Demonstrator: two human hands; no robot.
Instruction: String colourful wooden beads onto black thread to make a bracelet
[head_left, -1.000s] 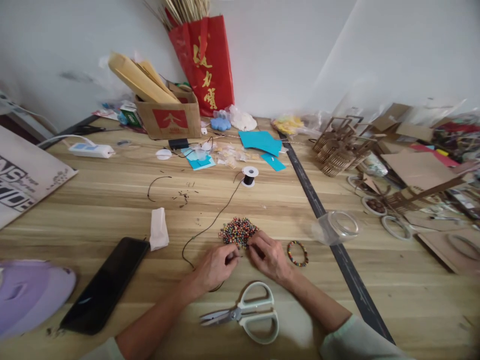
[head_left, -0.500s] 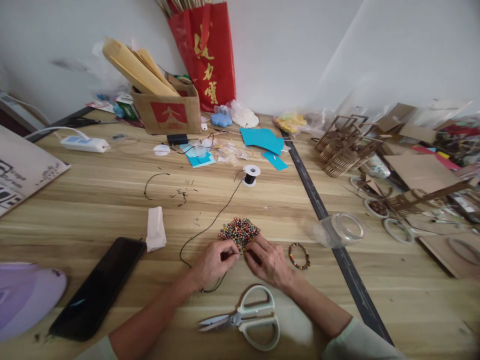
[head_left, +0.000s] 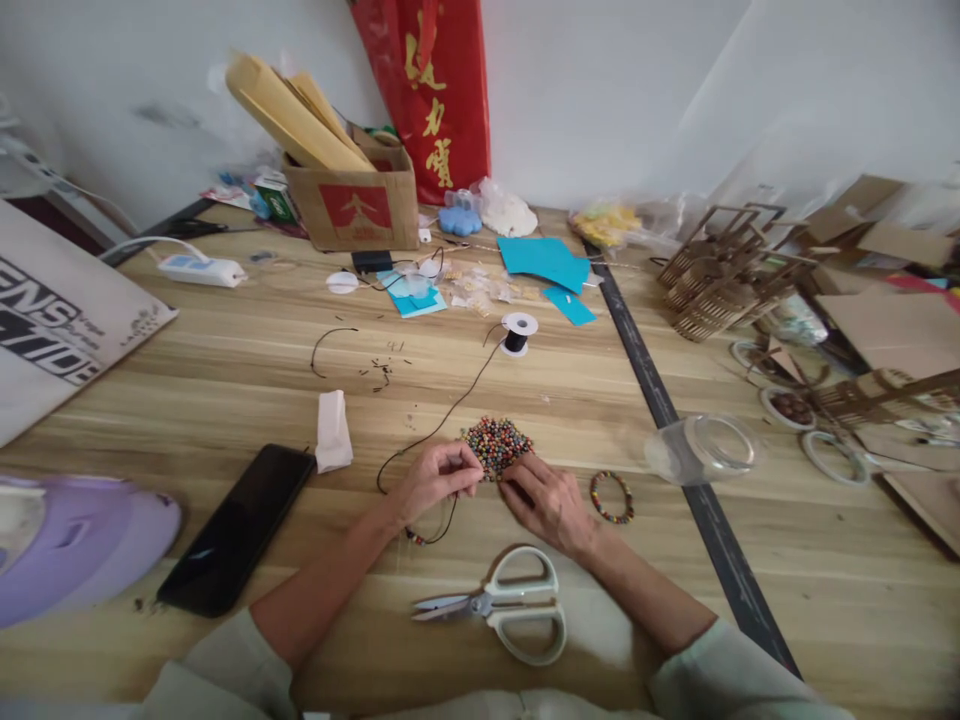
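My left hand (head_left: 435, 480) is closed in a pinch on a thin black cord (head_left: 442, 418) at the near edge of a pile of small coloured beads (head_left: 496, 442). A few beads hang on the cord's loop below the hand. The cord runs back to a small white spool (head_left: 517, 332). My right hand (head_left: 546, 500) rests on the table at the pile's front edge, fingers curled and pinching at the beads; what is between them is hidden. A finished bead bracelet (head_left: 611, 497) lies just right of it.
White-handled scissors (head_left: 502, 605) lie near my arms. A black phone (head_left: 240, 525), a folded tissue (head_left: 332, 432) and a purple object (head_left: 75, 545) are at left. A clear jar (head_left: 701, 450) lies on its side at right. Boxes, blue paper and wooden parts crowd the far side.
The view shifted slightly left and down. Both hands moved a little forward to the bead pile, and the beaded end of the cord now shows below the left hand.
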